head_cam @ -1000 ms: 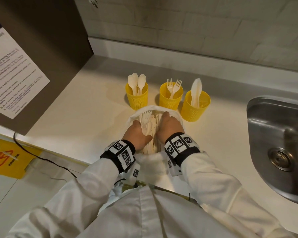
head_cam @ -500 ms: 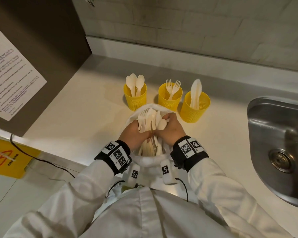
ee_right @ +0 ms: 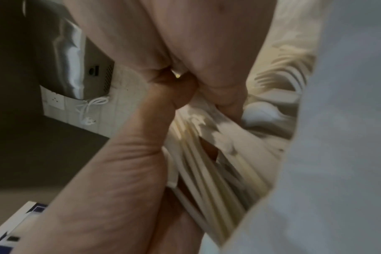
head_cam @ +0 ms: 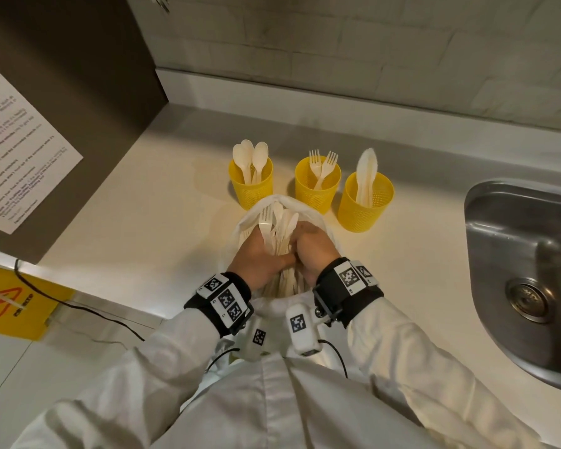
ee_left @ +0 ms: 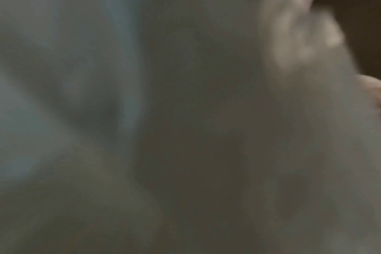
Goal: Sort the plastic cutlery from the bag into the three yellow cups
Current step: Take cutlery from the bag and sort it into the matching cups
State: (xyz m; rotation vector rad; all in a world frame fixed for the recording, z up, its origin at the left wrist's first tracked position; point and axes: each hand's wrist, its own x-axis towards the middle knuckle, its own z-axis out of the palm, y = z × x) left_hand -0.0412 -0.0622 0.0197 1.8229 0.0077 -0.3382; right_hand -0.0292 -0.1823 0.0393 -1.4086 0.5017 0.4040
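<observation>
**Entry: both hands in the bag, gathering the cutlery bundle**

Cutlery bundle (head_cam: 277, 234): mixed white forks, spoons and knives, heads fanned out toward the cups, handles running back toward my body. It lies inside the white bag (head_cam: 240, 226), which lies open on the desk (head_cam: 136, 222) just in front of the cups.

My left hand (head_cam: 256, 257) is on the bundle's left side, fingers curled round it, thumb lying across the handles. My right hand (head_cam: 311, 251) is on the bundle's right side, fingers curled in and clamped on the handles; the right wrist view confirms several handles run under that palm (ee_right: 207, 171). The left wrist view is only blur, so nothing further from it. Holding from both sides keeps the loose pieces aligned and, I judge, lets me pick out one type at a time.

Beyond the bundle, three yellow cups in a row, each already holding one sort: spoon cup (head_cam: 251, 183) beyond and left of the bundle, fork cup (head_cam: 318, 186) straight beyond it, knife cup (head_cam: 365, 202) beyond and right. The bag's far edge appears to touch the spoon cup and the fork cup. Close spacing keeps each transfer short.

Judgement: sorting is begun, most pieces remain in the bag. Risk: tines tangling, drawing out extra pieces.

Further right of the bundle: steel sink (head_cam: 525, 254). Left: dark cabinet with a printed notice (head_cam: 20, 150).
</observation>
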